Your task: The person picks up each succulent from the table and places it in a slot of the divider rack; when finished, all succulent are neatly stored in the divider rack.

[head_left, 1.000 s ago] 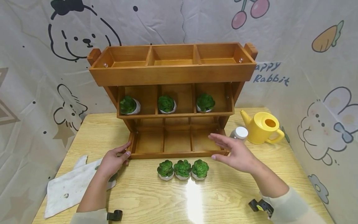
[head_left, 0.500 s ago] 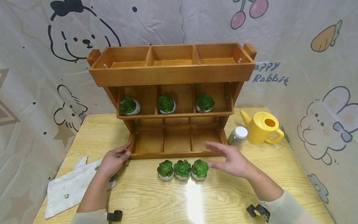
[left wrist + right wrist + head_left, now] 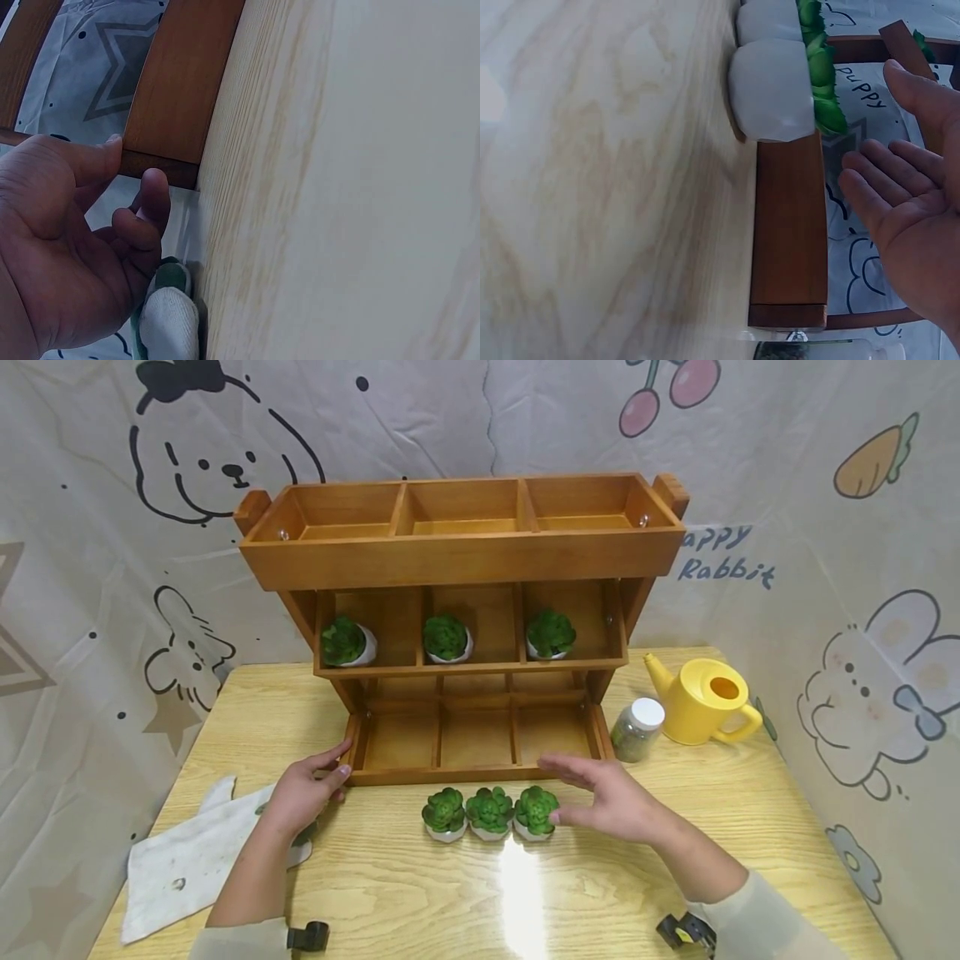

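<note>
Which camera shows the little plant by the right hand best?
The head view: it shows the plant from above, with nearly all its green leaves and some of its white pot. The right wrist view shows the pot from the side, but only some leaves. The left wrist view doesn't show it.

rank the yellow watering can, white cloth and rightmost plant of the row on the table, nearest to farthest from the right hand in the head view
1. Rightmost plant: by the thumb tip, on the hand's left.
2. Yellow watering can: behind and to the right.
3. White cloth: far left.
</note>
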{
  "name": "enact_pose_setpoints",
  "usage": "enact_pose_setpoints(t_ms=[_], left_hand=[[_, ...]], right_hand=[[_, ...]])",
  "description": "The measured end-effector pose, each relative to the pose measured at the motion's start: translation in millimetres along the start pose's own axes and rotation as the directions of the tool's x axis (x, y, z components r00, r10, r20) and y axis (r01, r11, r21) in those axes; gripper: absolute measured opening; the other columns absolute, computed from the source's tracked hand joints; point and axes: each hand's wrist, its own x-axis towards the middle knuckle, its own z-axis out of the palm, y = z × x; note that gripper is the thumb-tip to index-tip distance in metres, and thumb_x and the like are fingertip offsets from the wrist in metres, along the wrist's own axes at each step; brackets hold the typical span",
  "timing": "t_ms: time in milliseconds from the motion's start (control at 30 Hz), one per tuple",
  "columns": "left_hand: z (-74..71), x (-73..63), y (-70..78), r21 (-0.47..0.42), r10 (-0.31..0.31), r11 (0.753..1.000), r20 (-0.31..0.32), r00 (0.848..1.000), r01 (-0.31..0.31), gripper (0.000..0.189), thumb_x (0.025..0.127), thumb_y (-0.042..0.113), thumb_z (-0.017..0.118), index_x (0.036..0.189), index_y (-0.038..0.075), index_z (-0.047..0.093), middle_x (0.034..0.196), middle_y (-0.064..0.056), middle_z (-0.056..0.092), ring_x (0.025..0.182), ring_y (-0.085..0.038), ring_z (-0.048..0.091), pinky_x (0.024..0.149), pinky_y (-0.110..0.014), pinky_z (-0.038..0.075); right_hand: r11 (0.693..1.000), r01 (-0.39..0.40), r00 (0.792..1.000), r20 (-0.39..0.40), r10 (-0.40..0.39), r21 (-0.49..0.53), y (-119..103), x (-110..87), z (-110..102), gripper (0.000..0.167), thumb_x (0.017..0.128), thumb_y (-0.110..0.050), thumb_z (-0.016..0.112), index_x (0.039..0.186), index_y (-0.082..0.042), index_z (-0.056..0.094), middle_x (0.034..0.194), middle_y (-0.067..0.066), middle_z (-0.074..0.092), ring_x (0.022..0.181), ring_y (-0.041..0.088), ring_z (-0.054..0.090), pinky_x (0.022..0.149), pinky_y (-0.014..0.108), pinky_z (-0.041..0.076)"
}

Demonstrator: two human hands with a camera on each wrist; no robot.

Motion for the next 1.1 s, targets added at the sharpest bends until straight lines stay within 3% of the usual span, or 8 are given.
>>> enact_pose_setpoints(t_ms=[533, 700, 867, 1100], left_hand=[[-0.9, -0.8, 0.7, 0.007, 0.000, 1.000, 0.003, 1.000, 0.000, 0.054, 0.107, 0.028, 0.061, 0.159, 0.026, 0.045, 0.145, -0.024, 0.045, 0.081, -0.026, 0.067, 0.053, -0.027, 0.041], [-1.0, -0.3, 0.8, 0.017, 0.006, 1.000, 0.000, 1.000, -0.006, 0.054, 0.108, 0.027, 0.060, 0.159, 0.025, 0.044, 0.141, -0.023, 0.048, 0.081, -0.026, 0.068, 0.057, -0.028, 0.043], [-0.5, -0.1, 0.8, 0.027, 0.012, 1.000, -0.001, 1.000, -0.012, 0.054, 0.108, 0.027, 0.060, 0.160, 0.025, 0.044, 0.140, -0.023, 0.048, 0.082, -0.026, 0.068, 0.059, -0.029, 0.044], [0.0, -0.5, 0.5, 0.016, 0.001, 1.000, 0.001, 1.000, -0.001, 0.054, 0.108, 0.027, 0.060, 0.160, 0.026, 0.044, 0.144, -0.024, 0.046, 0.082, -0.026, 0.068, 0.058, -0.029, 0.044]], right_hand=[[0.999, 0.001, 0.997, 0.073, 0.002, -0.047, 7, 6.1, 6, 0.087, 0.079, -0.024, 0.093, 0.151, -0.001, 0.050, 0.151, 0.010, 0.055, 0.138, 0.029, 0.053, 0.113, 0.046, 0.041], [0.997, -0.042, 0.993, 0.106, 0.048, -0.061, 8, 7.2, 10, 0.089, 0.077, -0.026, 0.093, 0.153, -0.006, 0.050, 0.153, 0.007, 0.054, 0.139, 0.027, 0.052, 0.114, 0.044, 0.041], [0.991, -0.081, 0.987, 0.127, 0.093, -0.103, 9, 7.0, 14, 0.092, 0.077, -0.028, 0.093, 0.155, -0.010, 0.049, 0.153, 0.006, 0.054, 0.136, 0.033, 0.055, 0.113, 0.050, 0.040], [0.987, -0.090, 0.980, 0.163, 0.112, -0.137, 7, 10.3, 18, 0.092, 0.075, -0.029, 0.094, 0.154, -0.012, 0.051, 0.146, 0.002, 0.060, 0.127, 0.022, 0.061, 0.111, 0.047, 0.044]])
